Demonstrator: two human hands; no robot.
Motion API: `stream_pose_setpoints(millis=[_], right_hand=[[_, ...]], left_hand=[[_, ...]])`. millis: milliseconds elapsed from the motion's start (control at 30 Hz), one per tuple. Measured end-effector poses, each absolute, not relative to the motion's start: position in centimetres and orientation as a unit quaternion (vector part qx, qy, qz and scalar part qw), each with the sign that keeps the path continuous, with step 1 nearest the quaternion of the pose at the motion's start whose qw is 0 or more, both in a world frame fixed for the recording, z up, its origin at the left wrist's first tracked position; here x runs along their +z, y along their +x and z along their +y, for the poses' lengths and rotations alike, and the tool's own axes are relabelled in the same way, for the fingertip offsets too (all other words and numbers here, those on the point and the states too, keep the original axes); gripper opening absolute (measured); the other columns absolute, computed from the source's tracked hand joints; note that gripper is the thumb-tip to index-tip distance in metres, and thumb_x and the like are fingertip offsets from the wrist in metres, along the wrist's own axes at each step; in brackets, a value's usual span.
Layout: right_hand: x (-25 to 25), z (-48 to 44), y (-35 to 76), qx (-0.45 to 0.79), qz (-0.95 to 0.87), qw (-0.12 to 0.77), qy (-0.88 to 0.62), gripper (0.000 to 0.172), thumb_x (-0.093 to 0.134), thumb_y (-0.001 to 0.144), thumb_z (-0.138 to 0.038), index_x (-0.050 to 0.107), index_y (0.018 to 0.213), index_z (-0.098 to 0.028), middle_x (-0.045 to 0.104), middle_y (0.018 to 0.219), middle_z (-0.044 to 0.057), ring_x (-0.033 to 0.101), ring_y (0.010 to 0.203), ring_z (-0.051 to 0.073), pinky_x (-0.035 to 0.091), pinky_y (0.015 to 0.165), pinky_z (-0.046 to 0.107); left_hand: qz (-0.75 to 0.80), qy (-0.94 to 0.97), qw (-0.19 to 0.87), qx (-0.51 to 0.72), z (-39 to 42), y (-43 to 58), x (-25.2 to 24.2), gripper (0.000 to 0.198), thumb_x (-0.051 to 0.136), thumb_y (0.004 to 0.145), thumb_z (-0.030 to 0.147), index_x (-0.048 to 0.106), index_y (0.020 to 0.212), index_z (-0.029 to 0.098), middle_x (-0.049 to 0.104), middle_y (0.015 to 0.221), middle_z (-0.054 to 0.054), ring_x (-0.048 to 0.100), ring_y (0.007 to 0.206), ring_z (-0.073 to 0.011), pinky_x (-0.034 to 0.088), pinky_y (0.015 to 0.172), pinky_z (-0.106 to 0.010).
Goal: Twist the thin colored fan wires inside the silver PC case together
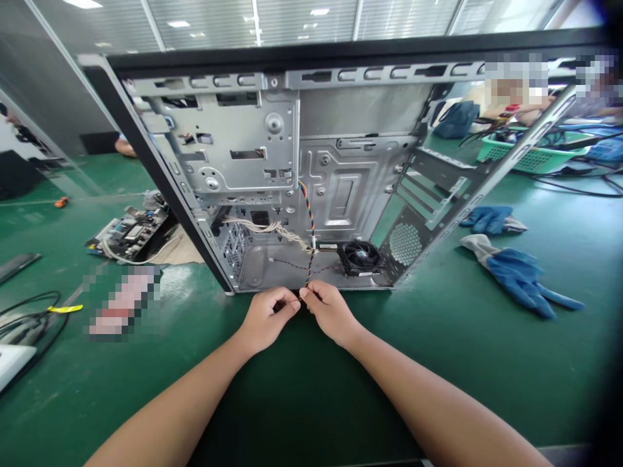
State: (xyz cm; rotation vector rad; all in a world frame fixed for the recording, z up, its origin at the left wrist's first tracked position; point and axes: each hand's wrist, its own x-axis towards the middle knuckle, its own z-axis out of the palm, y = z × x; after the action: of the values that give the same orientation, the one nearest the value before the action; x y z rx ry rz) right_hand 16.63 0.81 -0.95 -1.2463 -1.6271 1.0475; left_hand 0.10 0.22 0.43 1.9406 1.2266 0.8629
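Note:
An open metal computer case (272, 136) stands on the green table, its inside facing me. A multicoloured twisted cable (310, 227) hangs from the drive cage down to the front edge. My left hand (265, 318) and my right hand (328, 308) meet just in front of the case, both pinched on the cable's lower end. A small black fan (361, 256) lies on the case floor just beyond my right hand. A bundle of pale wires (265, 228) runs across the case interior.
A circuit board (129, 233) lies left of the case. Blue and white gloves (518, 272) and another glove (489, 219) rest at the right. A green basket (530, 155) with cables stands far right, near another person. Black cables (29, 318) lie at the left edge.

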Motion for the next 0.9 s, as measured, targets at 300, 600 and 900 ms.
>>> stream_pose_setpoints(millis=[300, 600, 900], right_hand=[[-0.96, 0.82, 16.59, 0.380, -0.647, 0.401, -0.526, 0.036, 0.048, 0.086, -0.038, 0.039, 0.056, -0.021, 0.040, 0.051, -0.004, 0.037, 0.051, 0.011, 0.028, 0.050, 0.025], [-1.12, 0.83, 16.61, 0.383, -0.659, 0.393, -0.514, 0.033, 0.046, 0.088, -0.034, 0.041, 0.058, -0.021, 0.045, 0.053, -0.003, 0.040, 0.052, 0.011, 0.029, 0.051, 0.025], [-1.00, 0.86, 16.59, 0.397, -0.655, 0.394, -0.509, 0.031, 0.045, 0.089, -0.033, 0.043, 0.060, -0.021, 0.047, 0.055, -0.003, 0.042, 0.054, 0.012, 0.032, 0.053, 0.025]], left_hand=[[0.451, 0.807, 0.186, 0.333, -0.14, 0.07, 0.36, 0.015, 0.054, 0.088, 0.024, 0.062, 0.076, 0.019, 0.061, 0.072, -0.001, 0.056, 0.069, -0.0148, 0.042, 0.068, -0.028], [0.456, 0.797, 0.217, 0.330, -0.03, 0.11, 0.24, 0.015, 0.054, 0.087, 0.025, 0.061, 0.074, 0.019, 0.062, 0.071, 0.000, 0.057, 0.069, -0.0146, 0.042, 0.066, -0.027], [0.468, 0.780, 0.260, 0.324, 0.37, 0.08, 0.21, 0.015, 0.056, 0.086, 0.025, 0.062, 0.073, 0.019, 0.065, 0.074, 0.000, 0.058, 0.076, -0.0164, 0.042, 0.072, -0.029]])
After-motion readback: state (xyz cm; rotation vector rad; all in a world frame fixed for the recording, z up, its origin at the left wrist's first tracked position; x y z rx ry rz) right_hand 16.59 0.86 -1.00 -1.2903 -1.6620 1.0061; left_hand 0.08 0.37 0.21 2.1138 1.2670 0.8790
